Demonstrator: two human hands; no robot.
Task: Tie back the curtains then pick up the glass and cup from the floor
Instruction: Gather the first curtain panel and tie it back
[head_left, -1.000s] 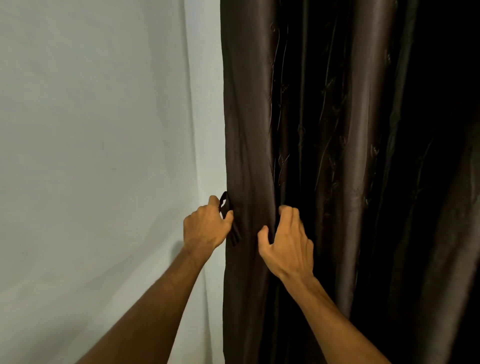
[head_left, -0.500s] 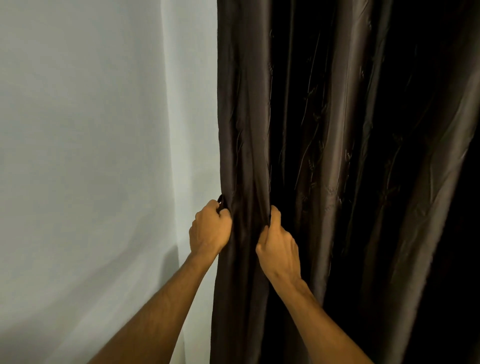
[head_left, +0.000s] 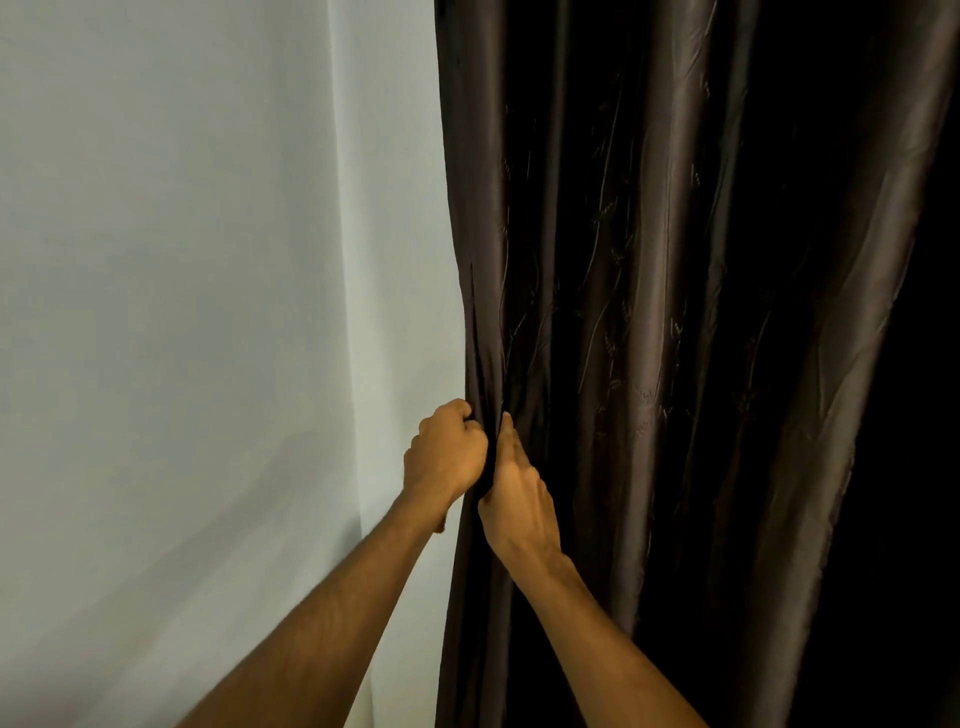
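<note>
Pale wall (head_left: 182, 312) on the left, bare. Next, the left hand (head_left: 444, 457), balled into a fist at the curtain (head_left: 649, 312) edge, fingers curled round the outer hem. Right up against it is the right hand (head_left: 519, 499), with only a thin dark strip of gathered cloth between the two. Its fingers (head_left: 506, 431) dig into the fold and clamp that strip against the thumb. So both hands grip the same narrow bunch, left on the wall side, right on the room side.

And here's what matters: the curtain hangs straight up and down, and nearly all of it lies to the right of the grip, fold after fold fading into the dark. I'd say the right hand is the one placed to sweep that bulk in. No tie shows here, and no glass or cup in view.
</note>
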